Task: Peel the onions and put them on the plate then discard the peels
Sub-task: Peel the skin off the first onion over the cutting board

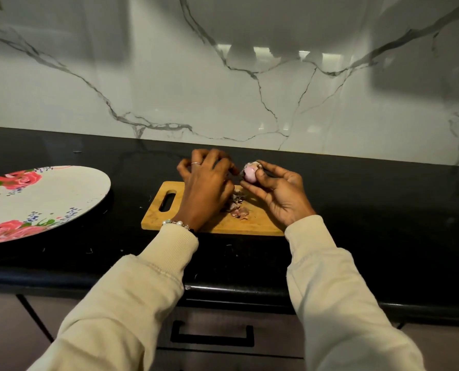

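Observation:
My right hand (275, 191) grips a small pink onion (250, 172) between thumb and fingertips, held above the far edge of a wooden cutting board (260, 223). Part of the onion still carries pale skin at its top. My left hand (207, 183) hovers just left of the onion with curled fingers, its fingertips close to the onion; what they pinch is hidden. A small heap of onion peels (237, 207) lies on the board between my hands. A large white plate with red roses (62, 199) sits at the left on the black counter, with nothing on its visible part.
The black counter (383, 210) runs across the view, with a marble wall (249, 89) behind it. Below the counter's front edge is a drawer with a black handle (212, 336). Small peel scraps dot the counter near the board.

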